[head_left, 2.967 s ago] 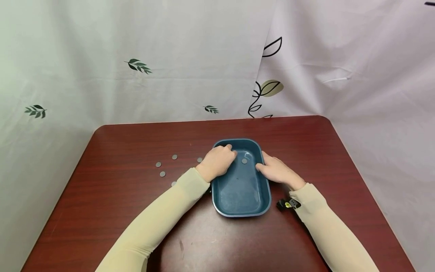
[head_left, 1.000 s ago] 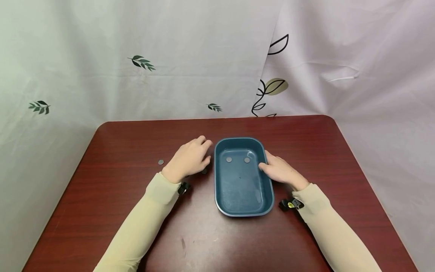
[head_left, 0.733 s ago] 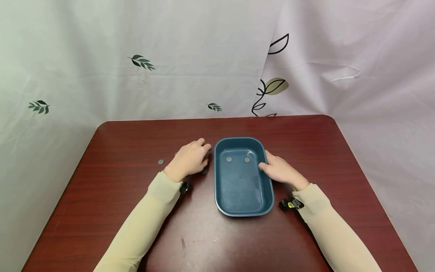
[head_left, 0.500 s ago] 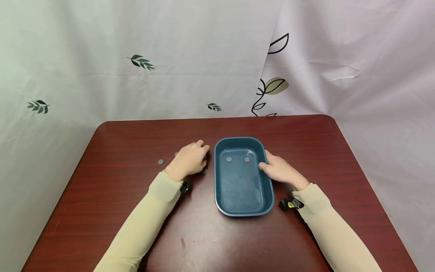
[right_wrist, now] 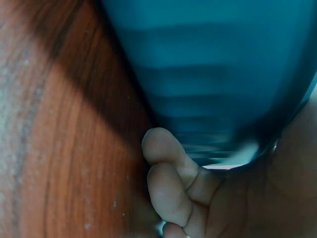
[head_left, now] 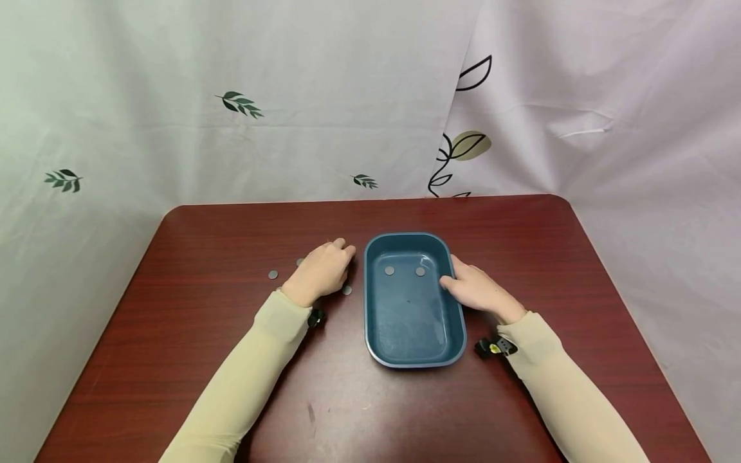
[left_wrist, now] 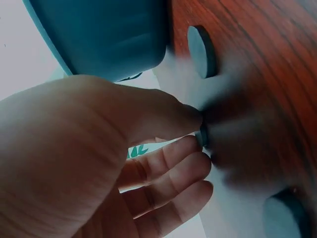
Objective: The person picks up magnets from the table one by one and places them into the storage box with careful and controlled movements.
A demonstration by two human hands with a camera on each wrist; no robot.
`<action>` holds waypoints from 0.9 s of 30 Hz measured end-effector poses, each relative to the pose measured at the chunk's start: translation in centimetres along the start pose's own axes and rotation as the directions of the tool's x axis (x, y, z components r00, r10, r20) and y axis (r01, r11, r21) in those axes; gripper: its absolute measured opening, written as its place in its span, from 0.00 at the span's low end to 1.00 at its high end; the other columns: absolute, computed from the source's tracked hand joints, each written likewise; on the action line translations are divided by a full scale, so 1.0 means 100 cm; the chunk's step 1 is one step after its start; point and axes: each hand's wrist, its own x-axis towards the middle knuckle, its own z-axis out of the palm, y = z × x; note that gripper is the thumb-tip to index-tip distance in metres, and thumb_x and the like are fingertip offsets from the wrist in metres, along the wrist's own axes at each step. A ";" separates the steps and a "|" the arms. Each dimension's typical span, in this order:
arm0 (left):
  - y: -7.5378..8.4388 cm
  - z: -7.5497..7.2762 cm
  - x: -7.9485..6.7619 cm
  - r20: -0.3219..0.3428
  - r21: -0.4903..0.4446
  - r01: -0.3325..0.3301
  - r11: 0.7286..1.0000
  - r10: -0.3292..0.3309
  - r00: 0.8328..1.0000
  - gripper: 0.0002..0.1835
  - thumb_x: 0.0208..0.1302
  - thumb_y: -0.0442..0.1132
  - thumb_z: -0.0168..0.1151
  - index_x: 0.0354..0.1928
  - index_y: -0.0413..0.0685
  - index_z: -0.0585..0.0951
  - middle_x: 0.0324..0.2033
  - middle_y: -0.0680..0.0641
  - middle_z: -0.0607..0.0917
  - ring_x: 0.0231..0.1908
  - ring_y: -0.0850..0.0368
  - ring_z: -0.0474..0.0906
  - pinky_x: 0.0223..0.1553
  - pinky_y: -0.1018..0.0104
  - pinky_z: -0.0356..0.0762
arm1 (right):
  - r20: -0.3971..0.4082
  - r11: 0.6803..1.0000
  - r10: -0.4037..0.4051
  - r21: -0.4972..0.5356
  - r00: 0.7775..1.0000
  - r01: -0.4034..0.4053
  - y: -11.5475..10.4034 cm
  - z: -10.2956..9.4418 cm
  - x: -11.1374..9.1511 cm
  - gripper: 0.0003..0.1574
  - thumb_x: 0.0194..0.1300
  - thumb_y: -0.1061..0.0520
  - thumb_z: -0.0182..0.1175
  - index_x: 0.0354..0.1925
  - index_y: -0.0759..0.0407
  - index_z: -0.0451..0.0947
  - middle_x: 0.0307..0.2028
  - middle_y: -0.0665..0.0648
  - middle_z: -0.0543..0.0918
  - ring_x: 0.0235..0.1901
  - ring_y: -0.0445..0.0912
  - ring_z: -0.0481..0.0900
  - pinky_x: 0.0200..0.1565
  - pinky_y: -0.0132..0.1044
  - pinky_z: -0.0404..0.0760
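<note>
From where I stand, it looks like a curtained booth, home or studio I cannot tell: leaf-printed white cloth (head_left: 347, 77) hangs behind and beside the wood-grained surface (head_left: 173, 308).

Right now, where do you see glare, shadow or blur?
Head view: pale sheen on the near tabletop, small glint inside the blue tray; left wrist: dark shadows by the left hand; right wrist: tabletop shadow along the tray, whose wall looks soft.
</note>
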 end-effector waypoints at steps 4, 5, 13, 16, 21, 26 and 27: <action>0.000 0.001 0.000 0.017 0.003 0.021 1.000 -0.021 1.000 0.08 0.67 0.33 0.61 0.46 0.39 0.81 0.37 0.38 0.80 0.35 0.44 0.82 0.41 0.52 0.85 | 0.004 1.000 0.010 0.011 1.000 -0.010 0.000 0.001 0.000 0.41 0.75 0.50 0.47 0.80 0.60 0.53 0.61 0.64 0.80 0.47 0.50 0.84 0.55 0.50 0.77; 0.000 0.001 0.000 0.023 0.003 0.024 1.000 -0.024 0.999 0.09 0.67 0.33 0.61 0.47 0.38 0.81 0.37 0.38 0.80 0.35 0.44 0.82 0.40 0.52 0.86 | 0.004 1.000 0.014 0.014 1.000 -0.014 -0.001 0.002 0.001 0.41 0.75 0.50 0.47 0.80 0.60 0.53 0.62 0.64 0.80 0.47 0.50 0.84 0.55 0.50 0.77; -0.002 0.001 0.002 0.018 -0.010 0.007 1.000 -0.007 1.000 0.09 0.66 0.33 0.61 0.47 0.39 0.81 0.36 0.38 0.79 0.30 0.45 0.81 0.38 0.53 0.85 | 0.001 1.000 0.005 -0.001 1.000 -0.005 0.000 0.001 0.001 0.41 0.75 0.51 0.47 0.79 0.61 0.53 0.60 0.63 0.81 0.46 0.49 0.83 0.54 0.48 0.76; -0.003 0.001 0.003 0.011 -0.041 -0.011 0.999 0.011 1.000 0.07 0.66 0.32 0.60 0.44 0.42 0.82 0.35 0.40 0.77 0.26 0.47 0.78 0.35 0.55 0.84 | 0.000 1.000 0.003 -0.004 1.000 -0.003 0.000 0.000 0.001 0.40 0.75 0.51 0.47 0.79 0.61 0.53 0.60 0.63 0.81 0.47 0.49 0.83 0.54 0.48 0.75; -0.003 -0.002 0.004 0.004 -0.092 -0.022 0.996 0.022 1.000 0.05 0.66 0.31 0.59 0.40 0.44 0.83 0.34 0.42 0.75 0.23 0.48 0.76 0.33 0.57 0.83 | 0.001 1.000 -0.002 0.001 1.000 0.002 0.000 0.000 0.001 0.39 0.75 0.51 0.47 0.79 0.61 0.54 0.59 0.63 0.81 0.47 0.49 0.83 0.54 0.49 0.76; -0.001 -0.005 0.002 -0.023 -0.115 -0.031 0.993 0.028 0.999 0.05 0.65 0.30 0.60 0.38 0.45 0.83 0.34 0.43 0.74 0.24 0.50 0.76 0.31 0.59 0.82 | 0.000 1.000 -0.004 -0.003 1.000 0.004 0.000 0.000 0.002 0.39 0.75 0.52 0.47 0.78 0.61 0.55 0.59 0.63 0.82 0.46 0.49 0.83 0.54 0.48 0.77; -0.001 -0.006 0.002 -0.028 -0.121 -0.034 0.992 0.030 0.999 0.05 0.64 0.30 0.60 0.38 0.45 0.83 0.34 0.44 0.75 0.24 0.50 0.76 0.31 0.59 0.82 | -0.001 1.000 -0.003 -0.004 1.000 0.003 0.000 0.001 0.001 0.39 0.75 0.52 0.47 0.78 0.61 0.55 0.59 0.63 0.82 0.46 0.49 0.83 0.54 0.48 0.76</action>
